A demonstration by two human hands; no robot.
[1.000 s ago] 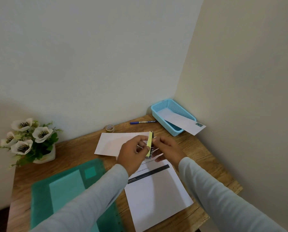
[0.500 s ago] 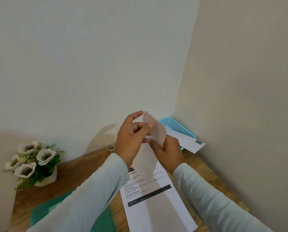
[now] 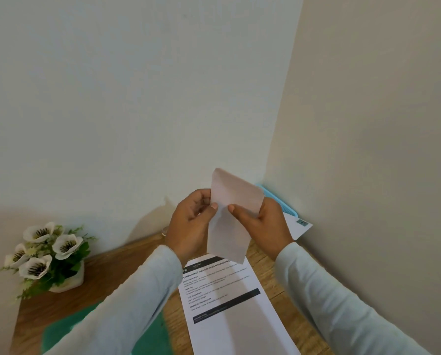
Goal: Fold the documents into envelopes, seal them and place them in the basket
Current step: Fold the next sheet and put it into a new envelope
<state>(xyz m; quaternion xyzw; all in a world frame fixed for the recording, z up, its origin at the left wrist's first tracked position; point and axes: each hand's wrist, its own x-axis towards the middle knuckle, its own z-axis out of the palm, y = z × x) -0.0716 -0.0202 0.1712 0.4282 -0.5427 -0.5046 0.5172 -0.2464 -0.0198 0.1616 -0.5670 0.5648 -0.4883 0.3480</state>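
A pale envelope [image 3: 228, 226], near white with a faint pink cast, is held upright in the air above a wooden desk [image 3: 116, 272], close to the corner of the room. Its round-cornered flap stands open at the top; its lower end hangs just over the head of a printed document [image 3: 229, 303] lying flat on the desk. The left hand [image 3: 191, 221] and the right hand [image 3: 264, 224] each pinch the envelope at mid-height, thumbs on its near face, fingers curled behind its edges. Behind the right hand, a light blue basket [image 3: 278, 198] sits in the corner, with a second envelope [image 3: 295, 228] jutting over its rim. A green mat [image 3: 150, 336] lies left of the document, and a pot of white flowers [image 3: 47, 254] stands at the desk's far left.
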